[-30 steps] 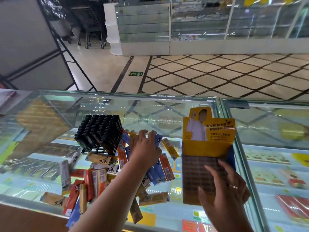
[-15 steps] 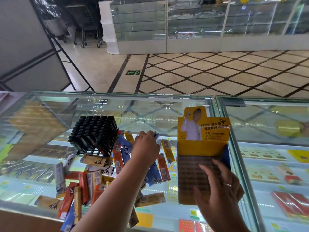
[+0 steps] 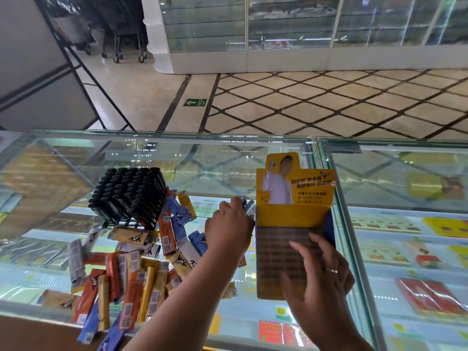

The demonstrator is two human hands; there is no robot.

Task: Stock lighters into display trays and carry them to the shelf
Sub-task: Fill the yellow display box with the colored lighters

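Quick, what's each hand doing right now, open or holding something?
Left hand: closed around a few lighters, beside the display tray.
Right hand: open, fingers flat on the display tray's grid.

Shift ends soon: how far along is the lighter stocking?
Done: the black plastic rack looks full. In hand: the left hand grips a few lighters beside the yellow cardboard display tray, steadied by the right hand. Left: its cells look empty, loose wrapped lighters lie on the glass counter, carrying to come.
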